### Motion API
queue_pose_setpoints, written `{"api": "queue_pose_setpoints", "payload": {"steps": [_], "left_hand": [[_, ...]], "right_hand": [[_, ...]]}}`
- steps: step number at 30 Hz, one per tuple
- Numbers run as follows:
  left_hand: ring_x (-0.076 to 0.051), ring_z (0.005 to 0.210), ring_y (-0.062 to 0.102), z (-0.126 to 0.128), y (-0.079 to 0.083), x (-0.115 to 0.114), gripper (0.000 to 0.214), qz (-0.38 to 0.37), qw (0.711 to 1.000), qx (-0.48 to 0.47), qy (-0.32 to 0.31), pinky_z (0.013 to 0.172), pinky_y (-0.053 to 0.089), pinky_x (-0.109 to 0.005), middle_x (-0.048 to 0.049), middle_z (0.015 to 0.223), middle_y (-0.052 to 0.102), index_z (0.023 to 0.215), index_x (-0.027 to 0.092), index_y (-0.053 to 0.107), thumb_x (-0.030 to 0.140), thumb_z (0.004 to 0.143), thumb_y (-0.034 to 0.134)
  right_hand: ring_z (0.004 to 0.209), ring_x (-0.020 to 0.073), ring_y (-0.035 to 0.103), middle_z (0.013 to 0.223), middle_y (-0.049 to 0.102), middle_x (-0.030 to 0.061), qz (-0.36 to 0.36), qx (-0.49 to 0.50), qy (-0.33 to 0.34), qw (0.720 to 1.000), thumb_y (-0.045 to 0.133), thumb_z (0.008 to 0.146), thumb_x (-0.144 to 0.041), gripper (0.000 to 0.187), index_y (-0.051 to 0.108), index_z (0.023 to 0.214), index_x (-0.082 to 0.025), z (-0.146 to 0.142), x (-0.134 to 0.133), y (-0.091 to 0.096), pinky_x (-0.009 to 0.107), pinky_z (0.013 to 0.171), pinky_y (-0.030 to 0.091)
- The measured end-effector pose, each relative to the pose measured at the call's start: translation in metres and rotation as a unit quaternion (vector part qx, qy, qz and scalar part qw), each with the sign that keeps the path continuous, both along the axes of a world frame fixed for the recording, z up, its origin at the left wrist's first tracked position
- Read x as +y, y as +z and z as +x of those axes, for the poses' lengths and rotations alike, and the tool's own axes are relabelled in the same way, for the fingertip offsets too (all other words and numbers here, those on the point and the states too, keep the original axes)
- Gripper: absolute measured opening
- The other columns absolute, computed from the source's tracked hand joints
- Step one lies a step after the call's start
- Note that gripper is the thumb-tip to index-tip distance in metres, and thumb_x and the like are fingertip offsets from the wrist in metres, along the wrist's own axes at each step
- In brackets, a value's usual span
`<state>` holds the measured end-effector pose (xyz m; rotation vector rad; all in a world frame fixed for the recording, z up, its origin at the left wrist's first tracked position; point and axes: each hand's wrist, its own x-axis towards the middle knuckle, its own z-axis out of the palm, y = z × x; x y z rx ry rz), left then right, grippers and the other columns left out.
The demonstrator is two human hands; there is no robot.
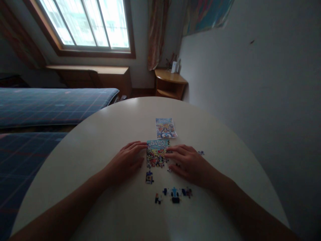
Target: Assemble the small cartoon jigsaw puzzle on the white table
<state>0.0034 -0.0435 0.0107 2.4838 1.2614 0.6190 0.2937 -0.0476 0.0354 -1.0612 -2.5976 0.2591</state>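
A partly assembled jigsaw puzzle [156, 152] with "Bluey" lettering lies flat on the round table, its lower and right edges uneven. My left hand [130, 162] rests at its left edge, fingers stretched out and fingertips touching the border. On the right side, my right hand [189, 164] lies with fingers spread, the tips over the puzzle's right edge. Some pieces under that hand are partly hidden. Below sit a loose corner piece [149, 177], a joined strip of blue pieces [175, 193] and a small piece [158, 198]. Just beyond the puzzle is a matching picture sheet [165, 128].
The white round table [100, 134] fills the foreground. Another puzzle piece [201, 152] lies beyond my right wrist. A plaid mattress [50, 105] stands to the left, a wooden corner shelf [170, 76] behind the table, and a wall [263, 83] along the right.
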Motion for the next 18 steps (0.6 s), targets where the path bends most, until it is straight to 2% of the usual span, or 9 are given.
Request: {"api": "queue_pose_setpoints", "payload": {"steps": [10, 18], "left_hand": [[-0.025, 0.135, 0.046, -0.0004, -0.004, 0.0025, 0.04, 0.008, 1.0, 0.012, -0.002, 0.113, 0.04, -0.048, -0.0062, 0.141, 0.057, 0.135, 0.02, 0.051, 0.023, 0.097, 0.042], [-0.028, 0.137, 0.043, -0.0001, -0.0079, 0.0004, 0.048, 0.027, 0.998, 0.047, 0.009, 0.113, 0.039, -0.05, -0.0036, 0.147, 0.052, 0.142, 0.025, 0.047, 0.036, 0.095, 0.054]], "right_hand": [[0.118, 0.0242, 0.056, 0.129, 0.063, 0.0062, -0.008, 0.005, 0.007, 1.0, 0.06, 0.094, -0.03, 0.033, 0.062, 0.127, -0.029, -0.0008, 0.0004, -0.0037, 0.046, 0.101, 0.043], [0.119, 0.0244, 0.056, 0.128, 0.063, 0.0074, -0.016, 0.006, -0.003, 1.0, 0.061, 0.094, -0.032, 0.034, 0.063, 0.127, -0.028, -0.0023, -0.0012, -0.0021, 0.046, 0.102, 0.043]]}}
